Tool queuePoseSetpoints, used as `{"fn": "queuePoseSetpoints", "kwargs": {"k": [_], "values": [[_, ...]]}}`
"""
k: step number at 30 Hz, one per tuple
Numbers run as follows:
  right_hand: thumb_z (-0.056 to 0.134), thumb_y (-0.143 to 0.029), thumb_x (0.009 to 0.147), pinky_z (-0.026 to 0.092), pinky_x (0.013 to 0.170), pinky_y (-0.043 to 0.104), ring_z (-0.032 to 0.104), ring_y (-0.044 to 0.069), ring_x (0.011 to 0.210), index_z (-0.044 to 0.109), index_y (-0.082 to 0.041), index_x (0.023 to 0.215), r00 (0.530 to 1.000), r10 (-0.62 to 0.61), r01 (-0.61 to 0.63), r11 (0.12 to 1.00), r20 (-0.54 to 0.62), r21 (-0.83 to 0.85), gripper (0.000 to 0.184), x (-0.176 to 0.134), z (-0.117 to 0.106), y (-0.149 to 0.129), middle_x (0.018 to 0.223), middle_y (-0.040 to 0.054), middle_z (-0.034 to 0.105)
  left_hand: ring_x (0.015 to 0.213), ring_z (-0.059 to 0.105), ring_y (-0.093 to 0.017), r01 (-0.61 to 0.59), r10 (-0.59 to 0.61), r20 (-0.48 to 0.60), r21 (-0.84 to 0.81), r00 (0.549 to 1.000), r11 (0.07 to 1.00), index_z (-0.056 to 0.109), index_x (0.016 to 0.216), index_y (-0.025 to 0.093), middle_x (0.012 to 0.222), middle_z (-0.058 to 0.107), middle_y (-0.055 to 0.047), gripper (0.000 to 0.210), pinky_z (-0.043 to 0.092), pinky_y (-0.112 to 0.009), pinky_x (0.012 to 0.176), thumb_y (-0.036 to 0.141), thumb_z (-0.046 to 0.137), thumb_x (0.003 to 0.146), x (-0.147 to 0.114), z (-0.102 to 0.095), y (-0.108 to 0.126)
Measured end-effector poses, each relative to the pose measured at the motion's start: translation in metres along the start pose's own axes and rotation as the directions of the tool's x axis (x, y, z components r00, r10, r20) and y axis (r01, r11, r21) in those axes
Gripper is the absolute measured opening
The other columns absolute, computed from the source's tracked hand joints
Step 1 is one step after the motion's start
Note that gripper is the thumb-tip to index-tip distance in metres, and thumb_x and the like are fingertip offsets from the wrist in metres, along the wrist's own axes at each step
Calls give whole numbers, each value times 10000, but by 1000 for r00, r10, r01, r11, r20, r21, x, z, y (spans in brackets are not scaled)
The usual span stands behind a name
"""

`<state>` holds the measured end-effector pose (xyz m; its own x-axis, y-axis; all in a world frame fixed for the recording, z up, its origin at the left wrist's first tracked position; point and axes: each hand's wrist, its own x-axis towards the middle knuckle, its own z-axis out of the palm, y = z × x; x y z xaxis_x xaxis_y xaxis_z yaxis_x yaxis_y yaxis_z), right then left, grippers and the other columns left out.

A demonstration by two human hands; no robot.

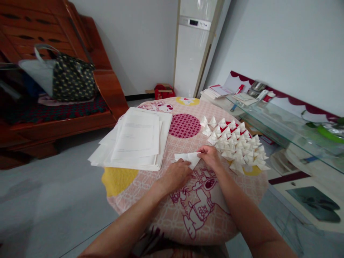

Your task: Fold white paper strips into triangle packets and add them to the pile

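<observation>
At frame centre, my left hand point(179, 174) lies over the paper point(193, 157), its grip unclear; my right hand point(210, 156) pinches one end. I'd align edges, then crease firmly.

Sheets point(138, 136) left, folded papers point(239, 145) right, on table point(180, 145).

The only view looks from the person's head, forward and down across the round table point(182, 143) from its six o'clock side, near the left hand point(180, 172) and right hand point(211, 157), with the air conditioner point(191, 59) farther off towards twelve.
</observation>
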<state>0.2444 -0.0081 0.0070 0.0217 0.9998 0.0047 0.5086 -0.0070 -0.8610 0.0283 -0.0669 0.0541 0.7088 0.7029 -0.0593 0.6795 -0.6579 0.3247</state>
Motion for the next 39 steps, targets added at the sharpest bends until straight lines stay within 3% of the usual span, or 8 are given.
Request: {"fn": "queuePoseSetpoints", "kwargs": {"k": [3,6,12,16,21,26,30,39], "values": [[673,-200,664,461,583,251,585,148,598,709,-211,748,995,68,-61,994,-69,89,92,10,7,2,655,-26,676,1128,665,-282,20,-19,-10,35,1000,999,807,1031,230,1243,731,-118,181,562,-409,972,245,642,959,6,-4,-3],[670,-213,682,462,582,252,580,151,608,702,-220,734,987,51,-40,997,-151,70,61,15,12,2,656,-31,660,1102,686,-287,24,-26,13,91,1000,996,803,992,202,1223,739,-126,185,570,-405,941,226,622,962,18,-10,-8],[668,-157,709,533,730,305,671,192,749,751,-212,864,976,-88,66,992,-200,-111,184,10,11,-6,833,28,753,1035,708,-283,90,-93,19,109,996,990,770,1017,146,1097,746,-134,199,565,-390,910,210,588,970,41,-15,-14],[617,-137,763,543,799,332,709,220,836,785,-202,988,955,-172,102,954,-240,-281,288,6,4,0,946,77,786,1057,680,-279,118,-110,-70,127,992,985,716,1050,157,1098,702,-122,163,574,-374,851,259,616,971,40,-2,-10],[611,-165,816,531,781,318,728,233,842,825,-242,924,969,-126,11,880,-213,-474,252,1,-8,5,903,78,811,1122,642,-251,142,-135,-108,57,985,988,679,1102,178,1136,687,-90,153,560,-350,918,227,630,965,33,8,-8],[595,-192,860,511,765,317,741,246,867,840,-222,930,991,-41,-49,779,-129,-626,256,-6,-9,-11,915,93,817,1124,636,-252,145,-142,-111,23,984,989,681,1103,176,1158,686,-81,158,557,-347,917,218,642,956,33,7,-8],[584,-209,889,507,764,304,743,236,882,844,-239,951,994,-17,-55,771,-108,-635,269,-9,-7,-19,909,80,819,1124,636,-254,156,-152,-119,21,981,988,683,1104,180,1155,687,-82,156,554,-352,922,225,635,963,33,8,-9],[613,-219,898,509,786,300,743,225,904,837,-238,1025,993,18,-74,872,-120,-484,258,-6,-6,-18,967,67,822,1102,648,-249,161,-161,-130,-7,978,987,694,1098,184,1133,694,-74,158,554,-351,917,220,656,949,32,10,-11]]}}
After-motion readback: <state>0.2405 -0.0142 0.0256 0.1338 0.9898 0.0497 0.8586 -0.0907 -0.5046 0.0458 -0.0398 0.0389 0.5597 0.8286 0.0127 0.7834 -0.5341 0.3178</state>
